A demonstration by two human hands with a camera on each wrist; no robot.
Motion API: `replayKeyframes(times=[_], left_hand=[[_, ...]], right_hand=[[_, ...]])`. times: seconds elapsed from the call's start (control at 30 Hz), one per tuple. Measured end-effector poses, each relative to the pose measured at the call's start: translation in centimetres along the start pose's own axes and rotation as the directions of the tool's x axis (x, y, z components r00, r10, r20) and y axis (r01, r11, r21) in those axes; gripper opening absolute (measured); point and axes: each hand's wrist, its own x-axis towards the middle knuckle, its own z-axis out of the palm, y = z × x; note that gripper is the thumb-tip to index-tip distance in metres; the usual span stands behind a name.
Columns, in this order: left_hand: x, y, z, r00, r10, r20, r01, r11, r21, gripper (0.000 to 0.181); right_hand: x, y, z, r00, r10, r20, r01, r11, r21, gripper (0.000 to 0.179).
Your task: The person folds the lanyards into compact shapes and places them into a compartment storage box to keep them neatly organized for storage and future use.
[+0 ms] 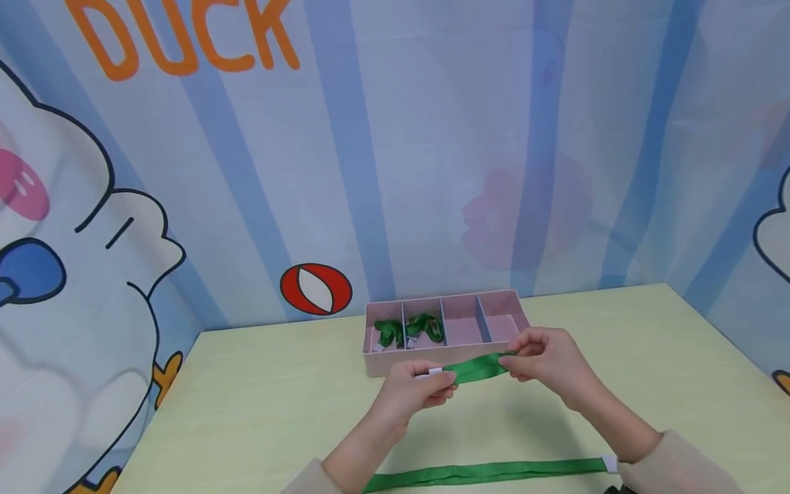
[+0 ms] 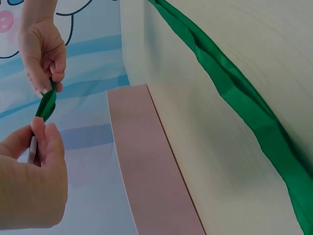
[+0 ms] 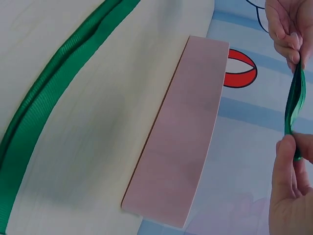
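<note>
Between my two hands a short folded length of green ribbon (image 1: 478, 369) is stretched above the table. My left hand (image 1: 415, 391) pinches its left end, where a white end piece (image 1: 435, 370) shows by the fingers. At the other end, my right hand (image 1: 549, 360) pinches the ribbon between thumb and fingers. In the right wrist view the held ribbon (image 3: 295, 100) appears doubled into layers. A second green ribbon (image 1: 494, 473) lies lengthwise on the table below my hands, with a white end (image 1: 609, 464) near the right sleeve.
Behind my hands stands a pink box (image 1: 401, 363) with several compartments. Bundled green ribbons (image 1: 389, 332) sit in its two left compartments; the two right ones show bare floors. The pale yellow table (image 1: 278, 398) meets a printed cloth backdrop (image 1: 420, 171) at the back.
</note>
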Motion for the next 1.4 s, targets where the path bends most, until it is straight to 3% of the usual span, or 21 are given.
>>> replayKeyframes(times=[0.13, 0.27, 0.5, 0.67, 0.87, 1.0, 1.2, 1.4], left_hand=[[0.2, 0.0, 0.7, 1.000, 0.002, -0.024, -0.002, 1.000, -0.004, 0.017], [0.4, 0.0, 1.4, 0.998, 0.025, -0.053, -0.026, 1.000, -0.015, 0.018], [0.5, 0.4, 2.3, 0.996, 0.036, -0.079, -0.039, 0.999, -0.036, 0.017], [0.6, 0.5, 2.8, 0.995, 0.052, -0.089, -0.057, 0.997, -0.052, 0.016], [0.6, 0.5, 3.2, 0.994, 0.042, -0.105, -0.047, 0.998, -0.045, 0.016], [0.4, 0.5, 3.6, 0.993, 0.048, -0.107, -0.053, 0.997, -0.052, 0.015], [0.4, 0.4, 4.0, 0.992, 0.071, -0.101, -0.075, 0.997, -0.034, 0.014], [0.5, 0.5, 3.9, 0.992, 0.070, -0.107, -0.071, 0.997, -0.006, 0.014]], right_hand=[[-0.2, -0.3, 0.6, 0.994, -0.069, -0.091, 0.054, 0.987, -0.154, 0.015], [-0.5, -0.6, 0.9, 0.977, -0.143, -0.158, 0.091, 0.951, -0.297, 0.010], [-0.9, -1.4, 1.5, 0.955, -0.208, -0.210, 0.113, 0.913, -0.393, 0.009], [-1.2, -1.7, 1.7, 0.966, -0.180, -0.186, 0.105, 0.929, -0.356, 0.011], [-1.5, -1.8, 2.1, 0.989, -0.092, -0.120, 0.066, 0.976, -0.205, 0.018], [-1.5, -1.7, 2.4, 0.995, -0.042, -0.086, 0.031, 0.992, -0.124, 0.025], [-1.4, -1.7, 2.4, 0.999, -0.042, -0.014, 0.041, 0.998, -0.045, 0.029], [-1.4, -1.4, 1.7, 0.988, -0.098, 0.118, 0.093, 0.995, 0.049, 0.030]])
